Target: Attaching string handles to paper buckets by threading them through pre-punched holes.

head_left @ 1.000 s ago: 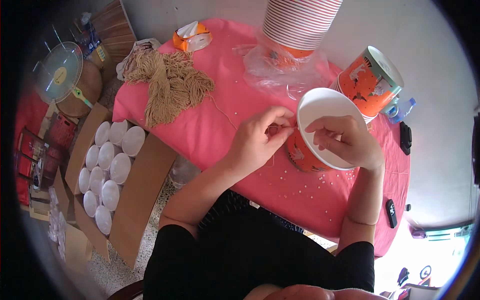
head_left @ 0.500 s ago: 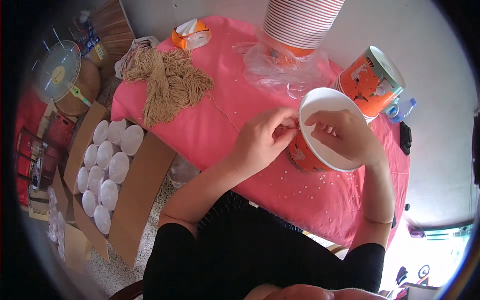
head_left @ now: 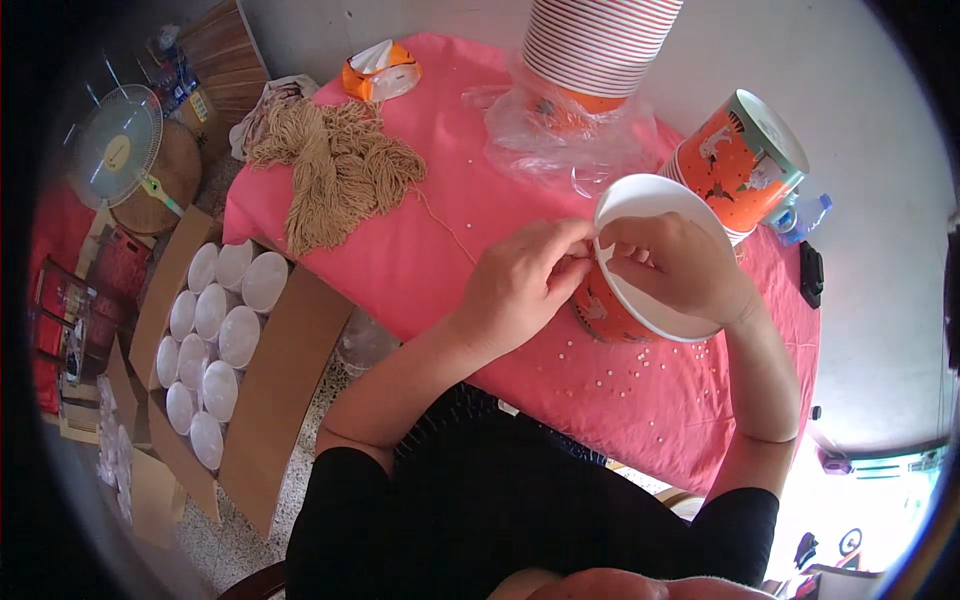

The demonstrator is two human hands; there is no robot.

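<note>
A white-lined paper bucket [head_left: 655, 185] with an orange patterned outside tilts on the pink-covered table. At its left rim my left hand [head_left: 530, 280] pinches outside the wall, thumb against forefinger. A thin strand of tan cord [head_left: 445, 225] runs from the heap of cord [head_left: 335, 165] to this hand, and its end is hidden by the fingers. My right hand [head_left: 685, 265] reaches over the opening, its fingers curled together against the inside of the wall, opposite the left fingertips. What the right fingers hold is too small to make out.
A tall stack of paper buckets [head_left: 600, 45] in clear plastic stands behind, with another orange stack [head_left: 735, 155] at right. Small white bits [head_left: 620, 375] dot the pink cloth [head_left: 500, 340]. A cardboard box [head_left: 285, 350] of white plastic cups [head_left: 210, 310] sits at lower left.
My right hand has moved slightly left and down, its fingertips now closer to the bucket's left wall. My left hand stays at the rim.
</note>
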